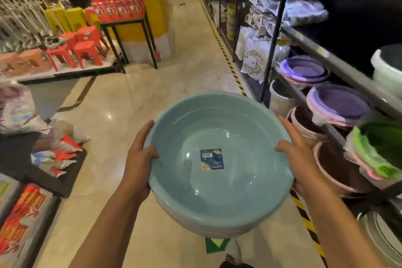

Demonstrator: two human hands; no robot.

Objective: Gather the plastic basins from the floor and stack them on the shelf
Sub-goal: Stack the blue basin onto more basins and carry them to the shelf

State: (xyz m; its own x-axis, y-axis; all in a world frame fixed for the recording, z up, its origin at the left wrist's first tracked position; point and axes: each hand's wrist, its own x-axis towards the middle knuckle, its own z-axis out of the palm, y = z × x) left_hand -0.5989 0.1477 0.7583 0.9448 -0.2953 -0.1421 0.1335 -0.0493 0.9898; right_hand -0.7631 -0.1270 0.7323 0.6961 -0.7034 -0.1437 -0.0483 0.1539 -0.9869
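A stack of pale blue plastic basins (217, 137) hangs in mid-air over the aisle floor, a blue label stuck inside the top one. My left hand (139, 159) grips the left rim, thumb curled over the edge. Across from it, my right hand (300, 159) grips the right rim the same way. The shelf (326, 52) runs along the right side, with purple basins (339, 102), pink basins (335, 165) and green basins (378, 148) stacked on its lower levels.
A yellow-black tape line (230, 65) marks the floor beside the shelf. Red plastic stools (80, 48) and a black table (130, 35) with red packets stand at the left. Bagged goods (54, 154) lie on low displays at the near left. The tiled aisle (134, 98) stretches ahead.
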